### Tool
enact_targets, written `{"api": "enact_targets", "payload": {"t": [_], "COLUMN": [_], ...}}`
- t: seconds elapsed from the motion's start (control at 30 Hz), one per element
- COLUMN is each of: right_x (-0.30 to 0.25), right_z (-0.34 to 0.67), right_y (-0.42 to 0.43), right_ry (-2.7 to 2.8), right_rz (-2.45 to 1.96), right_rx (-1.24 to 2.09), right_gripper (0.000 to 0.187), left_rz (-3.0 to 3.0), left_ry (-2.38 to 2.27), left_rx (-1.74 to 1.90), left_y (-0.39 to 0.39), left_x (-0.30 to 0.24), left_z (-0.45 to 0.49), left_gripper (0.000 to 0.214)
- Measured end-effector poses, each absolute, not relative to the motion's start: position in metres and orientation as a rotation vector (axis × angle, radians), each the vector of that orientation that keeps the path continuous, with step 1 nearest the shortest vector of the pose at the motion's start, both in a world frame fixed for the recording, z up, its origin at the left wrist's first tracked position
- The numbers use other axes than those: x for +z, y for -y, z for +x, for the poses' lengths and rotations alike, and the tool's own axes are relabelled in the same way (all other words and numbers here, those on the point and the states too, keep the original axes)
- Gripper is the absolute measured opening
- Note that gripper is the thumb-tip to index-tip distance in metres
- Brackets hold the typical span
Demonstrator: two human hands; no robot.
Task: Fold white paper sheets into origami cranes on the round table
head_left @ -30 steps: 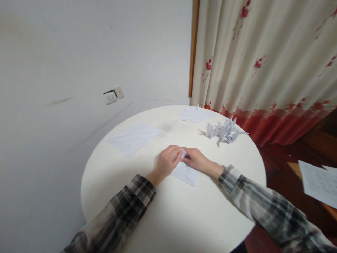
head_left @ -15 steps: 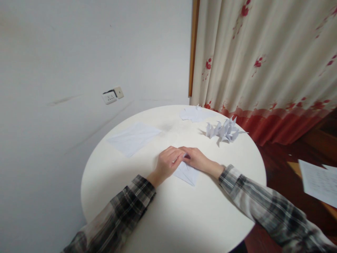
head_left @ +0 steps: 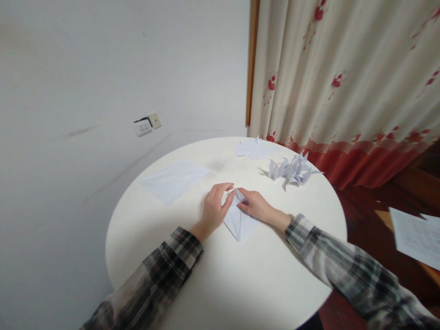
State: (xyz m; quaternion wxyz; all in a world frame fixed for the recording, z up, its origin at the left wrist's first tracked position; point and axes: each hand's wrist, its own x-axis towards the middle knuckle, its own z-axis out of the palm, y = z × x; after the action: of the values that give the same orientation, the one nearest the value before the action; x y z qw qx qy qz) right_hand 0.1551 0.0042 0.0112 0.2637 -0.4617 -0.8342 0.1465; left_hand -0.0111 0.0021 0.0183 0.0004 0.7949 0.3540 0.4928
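A folded white paper (head_left: 238,220), kite-shaped with its point toward me, lies at the middle of the round white table (head_left: 220,275). My left hand (head_left: 215,208) rests on its left edge, fingers curled and pinching the top flap. My right hand (head_left: 255,205) presses the right side of the paper, fingertips at the same top flap. Both sleeves are plaid.
A flat white sheet (head_left: 174,179) lies at the table's left back. A heap of folded paper cranes (head_left: 292,170) sits at the back right, with more paper pieces (head_left: 252,148) behind it. A flowered curtain (head_left: 343,82) hangs to the right; papers (head_left: 414,238) lie on a side surface.
The folded paper has turned so its point faces me. My left hand's fingers have lifted and spread a little at the top flap.
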Motion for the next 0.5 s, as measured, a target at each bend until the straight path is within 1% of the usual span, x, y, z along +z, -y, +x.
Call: {"api": "enact_targets", "payload": {"t": [0.1, 0.2, 0.3, 0.5], "right_x": [0.01, 0.009, 0.009, 0.01], "right_z": [0.156, 0.158, 0.158, 0.16], "right_y": [-0.007, -0.011, -0.013, -0.016], "right_ry": [2.186, 2.089, 1.987, 1.882], "right_rz": [-1.388, -1.522, -1.599, -1.665], "right_rx": [0.333, 0.313, 0.358, 0.423], "right_gripper": [0.038, 0.037, 0.034, 0.032], "left_rz": [2.48, 2.535, 2.616, 2.665], "left_ry": [-1.221, -1.263, -1.177, -0.981], "left_rx": [1.443, 1.167, 0.923, 0.87], "left_y": [-0.005, -0.008, -0.011, -0.011], "left_x": [0.015, 0.009, 0.003, 0.0], "left_z": [-0.01, -0.011, -0.012, -0.012], "left_gripper": [0.008, 0.005, 0.006, 0.019]}}
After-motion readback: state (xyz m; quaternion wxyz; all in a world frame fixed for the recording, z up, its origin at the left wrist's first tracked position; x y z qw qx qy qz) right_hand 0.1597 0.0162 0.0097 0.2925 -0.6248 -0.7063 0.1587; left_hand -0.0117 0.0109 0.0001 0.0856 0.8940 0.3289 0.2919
